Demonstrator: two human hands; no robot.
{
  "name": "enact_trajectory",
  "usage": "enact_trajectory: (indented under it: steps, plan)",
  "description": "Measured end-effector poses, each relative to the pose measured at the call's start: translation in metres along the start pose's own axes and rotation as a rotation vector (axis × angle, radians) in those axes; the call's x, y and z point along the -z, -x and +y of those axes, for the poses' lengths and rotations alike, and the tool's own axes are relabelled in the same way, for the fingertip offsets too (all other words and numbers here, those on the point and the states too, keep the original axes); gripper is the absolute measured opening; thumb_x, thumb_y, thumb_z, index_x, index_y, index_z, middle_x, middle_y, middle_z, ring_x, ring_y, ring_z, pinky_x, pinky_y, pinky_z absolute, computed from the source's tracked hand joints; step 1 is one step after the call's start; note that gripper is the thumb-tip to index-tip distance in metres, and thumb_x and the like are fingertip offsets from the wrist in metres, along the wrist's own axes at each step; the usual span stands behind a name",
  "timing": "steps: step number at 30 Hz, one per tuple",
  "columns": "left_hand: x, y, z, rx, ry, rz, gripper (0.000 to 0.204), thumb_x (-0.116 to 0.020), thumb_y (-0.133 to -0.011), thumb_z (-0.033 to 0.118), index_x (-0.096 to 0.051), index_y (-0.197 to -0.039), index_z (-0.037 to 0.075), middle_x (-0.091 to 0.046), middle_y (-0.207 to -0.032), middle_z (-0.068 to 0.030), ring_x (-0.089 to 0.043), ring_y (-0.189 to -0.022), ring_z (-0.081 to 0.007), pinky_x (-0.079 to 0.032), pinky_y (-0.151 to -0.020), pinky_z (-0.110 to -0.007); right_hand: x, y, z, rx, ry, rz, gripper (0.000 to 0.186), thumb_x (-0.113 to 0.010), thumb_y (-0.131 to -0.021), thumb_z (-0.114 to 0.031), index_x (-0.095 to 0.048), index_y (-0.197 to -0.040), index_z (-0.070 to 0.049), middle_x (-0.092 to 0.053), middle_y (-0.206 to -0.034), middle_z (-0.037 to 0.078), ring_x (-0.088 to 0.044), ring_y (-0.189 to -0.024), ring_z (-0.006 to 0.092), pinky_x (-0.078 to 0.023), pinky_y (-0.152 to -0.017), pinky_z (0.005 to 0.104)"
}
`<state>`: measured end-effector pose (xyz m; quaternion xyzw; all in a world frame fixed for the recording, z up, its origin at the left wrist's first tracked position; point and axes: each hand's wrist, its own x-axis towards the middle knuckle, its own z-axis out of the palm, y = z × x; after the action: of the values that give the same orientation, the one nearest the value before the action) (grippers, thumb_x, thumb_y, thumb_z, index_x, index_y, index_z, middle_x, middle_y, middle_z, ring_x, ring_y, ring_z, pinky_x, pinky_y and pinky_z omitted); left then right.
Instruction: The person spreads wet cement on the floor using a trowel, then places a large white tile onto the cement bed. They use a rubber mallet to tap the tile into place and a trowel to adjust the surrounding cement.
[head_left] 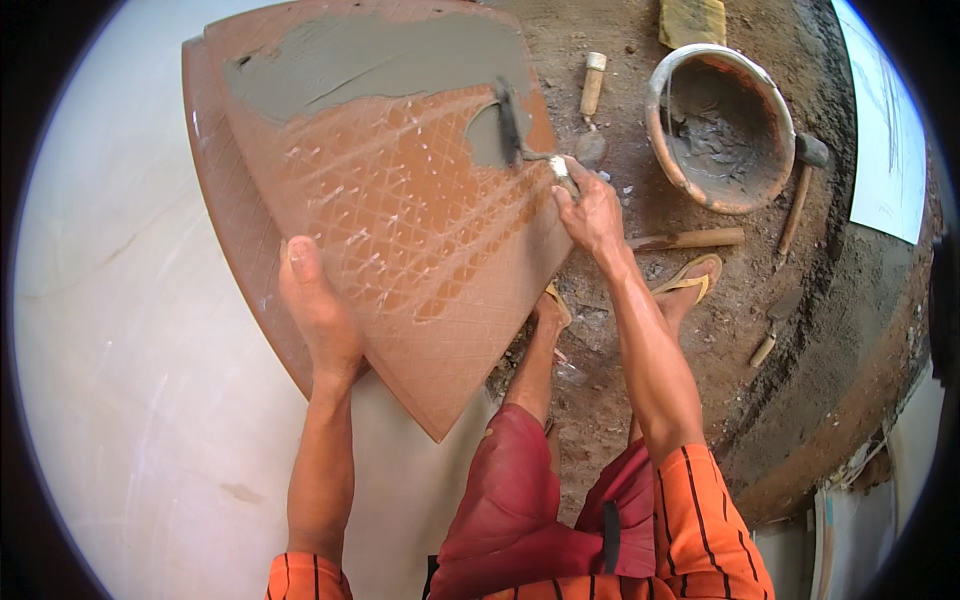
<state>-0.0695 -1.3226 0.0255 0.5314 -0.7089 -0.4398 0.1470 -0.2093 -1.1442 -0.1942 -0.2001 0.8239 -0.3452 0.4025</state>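
Note:
A reddish-brown tile (450,350) with a ridged grid back lies tilted at the centre, over a second brown tile (225,200) that shows along its left side. Wet grey mortar (400,55) coats the far part of the upper tile. My left hand (325,320) grips the tile's left edge, thumb on top and the other fingers hidden. In my right hand (592,212) is the handle of a trowel (508,120). Its blade stands nearly on edge against the tile's right side, beside a small patch of mortar.
At the right, a bucket (657,150) holds grey mortar. A wooden-handled trowel (592,90), a hammer (797,205), a smaller trowel (765,350) and a wooden handle (690,240) lie on the dirt. A yellow sponge-like block (692,22) is behind the bucket. My sandalled feet stand near the tile.

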Motion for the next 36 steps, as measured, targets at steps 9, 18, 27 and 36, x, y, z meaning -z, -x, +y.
enact_trajectory:
  steps: [9,18,27,36]
  plan:
    - [0.003,0.007,0.007,0.005,-0.015,0.031,0.049,-0.032,-0.101,0.044,-0.051,-0.099,-0.001,-0.054,-0.096,-0.0082,-0.048,-0.090,-0.0162,-0.038,-0.084,-0.031,0.031,0.062,-0.030,0.149,-0.289,-0.205,0.049,-0.065,-0.083,-0.023,-0.057,-0.128,-0.006,-0.062,-0.119,0.019,-0.062,-0.105,0.0321,-0.048,-0.095,0.0409]
    - [0.007,0.001,-0.008,0.161,0.099,-0.017,0.067,-0.027,-0.100,0.053,-0.035,-0.139,-0.002,-0.044,-0.137,-0.0161,-0.045,-0.124,-0.0272,-0.034,-0.105,-0.038,-0.011,-0.020,0.050,-0.016,-0.162,-0.005,0.048,-0.062,-0.081,-0.020,-0.058,-0.126,-0.004,-0.062,-0.119,0.023,-0.063,-0.106,0.0327,-0.049,-0.093,0.0389]
    - [-0.017,0.017,0.024,0.117,0.305,-0.032,0.078,-0.020,-0.097,0.063,-0.034,-0.139,-0.001,-0.044,-0.137,-0.0150,-0.043,-0.124,-0.0262,-0.032,-0.107,-0.038,0.047,0.117,-0.127,0.361,0.026,-0.010,0.047,-0.066,-0.079,-0.008,-0.060,-0.126,-0.006,-0.065,-0.089,0.013,-0.063,-0.073,0.0193,-0.053,-0.063,0.0335]
    - [-0.006,0.013,0.018,0.160,0.247,-0.030,0.087,-0.016,-0.093,0.070,-0.038,-0.135,-0.003,-0.050,-0.128,-0.0166,-0.046,-0.119,-0.0248,-0.034,-0.103,-0.037,0.016,0.026,0.048,-0.036,-0.240,-0.119,0.058,-0.066,-0.076,-0.030,-0.058,-0.129,-0.007,-0.060,-0.125,0.020,-0.059,-0.112,0.0299,-0.046,-0.098,0.0439]
